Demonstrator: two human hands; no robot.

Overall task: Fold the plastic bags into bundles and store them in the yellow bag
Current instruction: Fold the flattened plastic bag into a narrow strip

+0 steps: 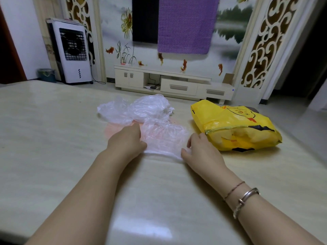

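A thin clear plastic bag lies spread flat on the table in front of me. My left hand pinches its left near edge. My right hand pinches its right near corner, thumb against the film. Behind it sits a crumpled heap of clear plastic bags, with a pale pink bag partly under them. The yellow bag lies on its side to the right, printed with a cartoon figure, its mouth facing me and pale bundles showing through.
Everything rests on a glossy beige table whose far edge runs behind the bags. Beyond it are a white TV cabinet, a white air cooler and a small bin on the floor.
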